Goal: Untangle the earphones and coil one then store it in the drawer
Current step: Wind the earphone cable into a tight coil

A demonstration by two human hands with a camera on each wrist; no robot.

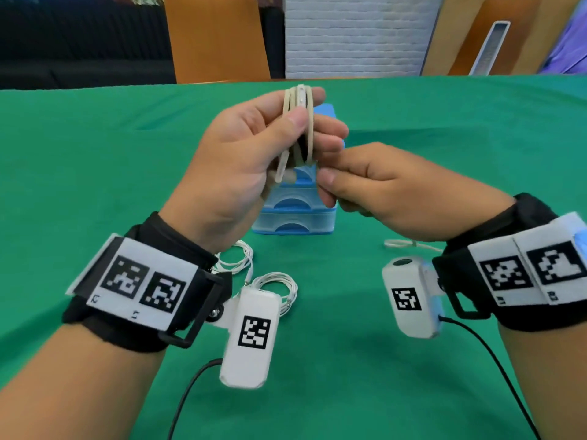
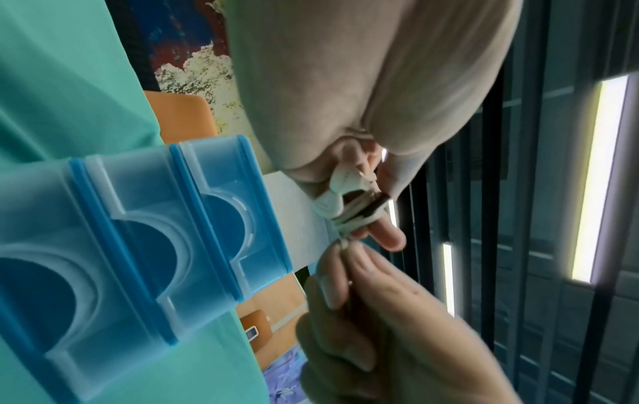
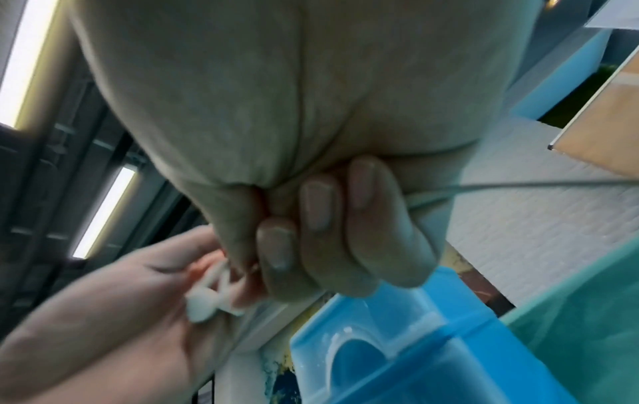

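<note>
My left hand (image 1: 279, 134) is raised above the green table and holds a white earphone cable (image 1: 301, 122) wound in several loops around its fingers, thumb pressing on the coil. The earbuds (image 3: 207, 300) dangle at the palm. My right hand (image 1: 330, 182) sits just right of the coil with its fingers curled, pinching the loose end of the cable (image 2: 342, 246) at the bottom of the loops. Behind the hands stands a small blue plastic drawer unit (image 1: 295, 214) with all three drawers shut (image 2: 138, 246).
Another white earphone (image 1: 273, 281) lies loosely coiled on the green tablecloth (image 1: 95, 154) near my left wrist, and a further bit of white cable (image 1: 409, 244) lies by my right wrist. Chairs and a white brick wall stand beyond the table's far edge.
</note>
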